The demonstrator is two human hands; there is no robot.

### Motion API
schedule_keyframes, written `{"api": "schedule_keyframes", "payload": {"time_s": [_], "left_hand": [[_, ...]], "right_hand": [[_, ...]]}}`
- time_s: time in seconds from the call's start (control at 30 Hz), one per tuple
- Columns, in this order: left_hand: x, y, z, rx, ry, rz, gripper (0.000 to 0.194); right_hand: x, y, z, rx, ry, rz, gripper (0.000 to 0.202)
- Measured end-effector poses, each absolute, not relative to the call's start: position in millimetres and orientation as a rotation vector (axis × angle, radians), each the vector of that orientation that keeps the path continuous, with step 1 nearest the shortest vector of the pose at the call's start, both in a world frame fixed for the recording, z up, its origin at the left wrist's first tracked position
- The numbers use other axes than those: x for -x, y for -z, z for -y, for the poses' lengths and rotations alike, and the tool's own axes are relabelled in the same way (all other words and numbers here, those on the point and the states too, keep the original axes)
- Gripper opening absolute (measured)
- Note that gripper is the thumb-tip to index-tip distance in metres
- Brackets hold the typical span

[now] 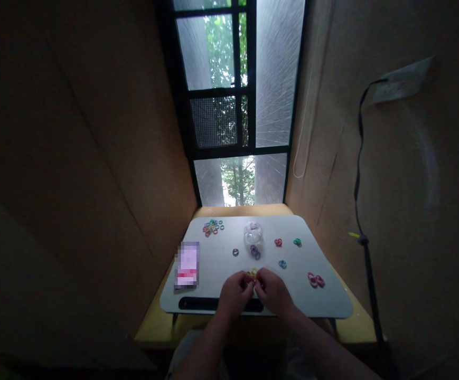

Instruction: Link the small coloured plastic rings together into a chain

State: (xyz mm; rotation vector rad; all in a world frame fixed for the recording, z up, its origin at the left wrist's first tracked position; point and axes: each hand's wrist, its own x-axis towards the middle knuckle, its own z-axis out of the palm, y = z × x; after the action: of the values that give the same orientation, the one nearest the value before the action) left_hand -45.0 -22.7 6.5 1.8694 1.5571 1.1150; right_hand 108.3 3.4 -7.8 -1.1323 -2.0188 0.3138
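Note:
Both hands meet near the front of a white lap table (213, 269), fingertips pinched close together. My left hand (235, 293) and my right hand (273, 292) are closed at some yellow hair ties (254, 272), which the fingers partly hide. Just beyond lie purple hair ties (255, 252) and a single dark one (235, 252). A clear round plastic container (253, 234) stands behind them. To the right are small groups of blue hair ties (282, 264), red hair ties (278, 242), green hair ties (297, 242) and pink hair ties (316, 279).
A mixed pile of coloured hair ties (212, 227) lies at the back left. A pixelated flat rectangle (187, 265), perhaps a phone, rests at the left. Along the front edge runs a black ledge (198, 303). A cable (358, 158) hangs from a wall socket (402, 82) at right.

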Motion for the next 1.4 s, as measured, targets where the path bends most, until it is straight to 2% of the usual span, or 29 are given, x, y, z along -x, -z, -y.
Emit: {"api": "schedule_keyframes", "payload": {"time_s": [1.4], "left_hand": [[46.9, -4.3, 23.0, -1.886, -1.095, -1.537, 0.014]], "right_hand": [[-108.2, 10.7, -4.1, 1.154, -0.325, 2.047, 0.009]]}}
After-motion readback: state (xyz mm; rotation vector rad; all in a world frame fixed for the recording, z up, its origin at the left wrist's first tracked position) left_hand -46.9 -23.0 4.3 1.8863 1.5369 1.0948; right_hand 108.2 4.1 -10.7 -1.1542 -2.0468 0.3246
